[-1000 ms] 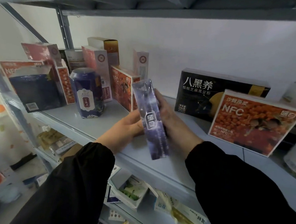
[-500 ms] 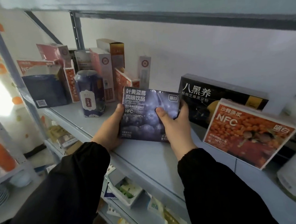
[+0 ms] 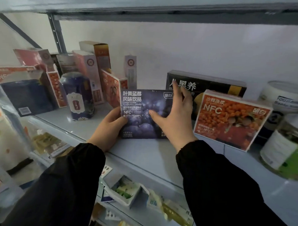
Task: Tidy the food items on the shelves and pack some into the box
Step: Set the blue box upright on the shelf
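Observation:
A dark purple blueberry drink box (image 3: 141, 110) stands upright on the grey shelf (image 3: 142, 154), its printed front facing me. My left hand (image 3: 107, 128) grips its lower left edge, thumb on the front. My right hand (image 3: 175, 117) has its fingers spread straight, the palm over the box's right side and the thumb on its front. Just right of it leans an orange NFC box (image 3: 230, 119), with a black box (image 3: 213, 87) behind.
A blue tin (image 3: 78, 97) and several pink, white and orange cartons (image 3: 93, 66) crowd the shelf's left. Jars (image 3: 286, 146) stand at the far right. The shelf below holds an open white carton (image 3: 125, 192) and sachets. Another shelf (image 3: 150, 7) runs overhead.
The purple box turned from edge-on to front-facing and now stands on the shelf. My right hand went from gripping its right edge to spread fingers.

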Demonstrator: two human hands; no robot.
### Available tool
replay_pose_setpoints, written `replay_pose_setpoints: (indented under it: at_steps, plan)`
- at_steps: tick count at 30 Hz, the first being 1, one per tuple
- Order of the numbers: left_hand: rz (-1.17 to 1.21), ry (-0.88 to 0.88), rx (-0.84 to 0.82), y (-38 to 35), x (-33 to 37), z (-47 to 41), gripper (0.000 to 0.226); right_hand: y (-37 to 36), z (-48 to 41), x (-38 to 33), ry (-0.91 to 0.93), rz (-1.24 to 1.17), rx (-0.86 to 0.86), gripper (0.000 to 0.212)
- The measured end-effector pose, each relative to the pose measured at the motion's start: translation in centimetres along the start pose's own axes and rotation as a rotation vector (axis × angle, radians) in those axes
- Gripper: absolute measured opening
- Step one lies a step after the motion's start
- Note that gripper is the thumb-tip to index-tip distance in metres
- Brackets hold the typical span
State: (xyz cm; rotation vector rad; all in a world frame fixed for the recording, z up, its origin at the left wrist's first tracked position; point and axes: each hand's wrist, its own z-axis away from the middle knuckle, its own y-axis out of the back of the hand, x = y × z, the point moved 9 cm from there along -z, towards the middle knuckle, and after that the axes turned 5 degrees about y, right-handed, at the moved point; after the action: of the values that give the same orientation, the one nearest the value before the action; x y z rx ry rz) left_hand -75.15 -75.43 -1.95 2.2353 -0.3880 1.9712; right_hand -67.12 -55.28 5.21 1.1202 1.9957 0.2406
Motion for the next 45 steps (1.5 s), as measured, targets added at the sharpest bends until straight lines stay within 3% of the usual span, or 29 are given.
replay_pose_setpoints:
  at_steps: [3, 5, 8, 13, 16, 19, 26, 31, 39, 43, 45]
  plan:
    - [-0.179, -0.049, -0.095, -0.7, 0.4, 0.3, 0.035, 1.3, 0.6, -3.0, 0.258, 0.44, 0.018, 0.085]
    - [-0.234, -0.064, -0.204, -1.8, 0.5, 0.5, 0.036, 1.1, 1.1, -4.3, 0.314, 0.606, -0.02, 0.084]
    - [-0.365, -0.095, -0.267, -2.9, 1.0, 0.9, 0.034, 1.4, 1.7, -5.0, 0.281, 0.68, -0.036, 0.087]
    - [-0.835, -0.174, -0.277, -4.4, -0.1, 0.9, 0.027, 2.9, 2.5, -4.2, 0.147, 0.786, -0.117, 0.095]
    - [-1.293, -0.222, -0.405, -7.1, -1.8, 1.3, 0.071, 4.9, 3.6, -3.6, 0.07, 0.837, -0.085, 0.091]
    - [-1.488, -0.201, -0.461, -9.3, -3.1, 2.3, 0.08, 7.0, 5.1, -3.4, 0.007, 0.879, -0.063, 0.091]
    - [-1.522, -0.243, -0.61, -15.0, -3.0, 6.0, 0.091, 12.7, 7.3, -1.8, -0.081, 0.964, 0.002, 0.081]
    - [-1.492, -0.25, -0.64, -18.2, -2.7, 8.8, 0.084, 16.0, 8.2, 0.2, -0.169, 0.998, -0.028, 0.077]
    - [-1.492, -0.23, -0.588, -18.7, -2.2, 9.6, 0.07, 18.7, 8.5, 2.4, -0.089, 1.047, -0.098, 0.076]
    - [-1.451, -0.218, -0.52, -17.8, -1.9, 10.0, 0.068, 17.7, 9.3, 2.3, -0.1, 0.99, -0.115, 0.092]
    - [-1.428, -0.192, -0.48, -17.2, -1.7, 10.2, 0.066, 16.8, 9.7, 1.1, -0.022, 0.968, -0.099, 0.097]
